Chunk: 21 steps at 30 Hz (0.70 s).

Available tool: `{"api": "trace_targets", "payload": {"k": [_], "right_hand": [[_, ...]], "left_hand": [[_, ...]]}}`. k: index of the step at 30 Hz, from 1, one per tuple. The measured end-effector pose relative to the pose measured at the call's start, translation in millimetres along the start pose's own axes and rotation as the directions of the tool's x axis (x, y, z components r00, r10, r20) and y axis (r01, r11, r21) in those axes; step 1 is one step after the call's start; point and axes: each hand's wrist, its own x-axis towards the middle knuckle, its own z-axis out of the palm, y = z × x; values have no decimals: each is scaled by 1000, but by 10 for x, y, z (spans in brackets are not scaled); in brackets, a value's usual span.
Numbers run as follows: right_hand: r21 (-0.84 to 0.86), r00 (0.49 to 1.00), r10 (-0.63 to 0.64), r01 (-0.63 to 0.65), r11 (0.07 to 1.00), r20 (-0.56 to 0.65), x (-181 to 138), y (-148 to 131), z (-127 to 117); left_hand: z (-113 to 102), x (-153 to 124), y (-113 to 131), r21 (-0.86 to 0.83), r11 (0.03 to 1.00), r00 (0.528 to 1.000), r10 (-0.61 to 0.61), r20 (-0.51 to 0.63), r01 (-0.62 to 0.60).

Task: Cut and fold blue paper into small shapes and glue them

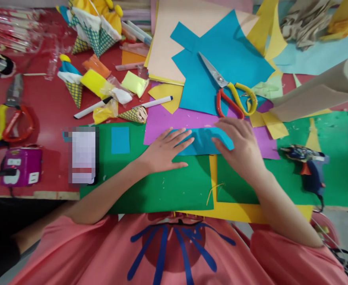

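Note:
A blue paper strip (199, 141) lies across the green sheets and a purple sheet in front of me. My left hand (165, 152) rests flat on the strip's left part, fingers spread. At the other end, my right hand (241, 146) grips the strip between thumb and fingers, and that end curls up off the surface. Just beyond it lie scissors (221, 81) with one red and one yellow handle, on a larger cut blue sheet (200, 91). A small blue rectangle (120, 140) sits to the left of my left hand.
A glue gun (310, 162) lies at right, near a rolled beige sheet (319, 91). On the left are a phone (83, 156), a purple power socket (22, 166) and more scissors (12, 111). Small cone shapes (73, 85), markers and coloured clay packs crowd the back left.

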Motion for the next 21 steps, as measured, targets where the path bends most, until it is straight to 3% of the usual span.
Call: {"api": "trace_targets", "payload": {"k": [3,7,12,16,21], "right_hand": [[231,996,-77,64,971,47,-9,-95,220],[418,992,-78,31,908,96,27,-82,450],[422,991,-36,-21,907,127,104,-37,499],[378,990,-62,10,926,126,112,-35,482],[350,989,-105,61,935,108,75,-26,490]], "left_hand": [[13,43,-25,3,1000,999,6,36,-6],[25,60,-61,-30,1000,1000,3,23,-2],[6,34,-115,-138,990,999,-36,-30,32],[-49,-17,-166,-206,978,996,-42,-73,26],[-104,-78,-194,-192,980,986,24,-165,-56]]}}
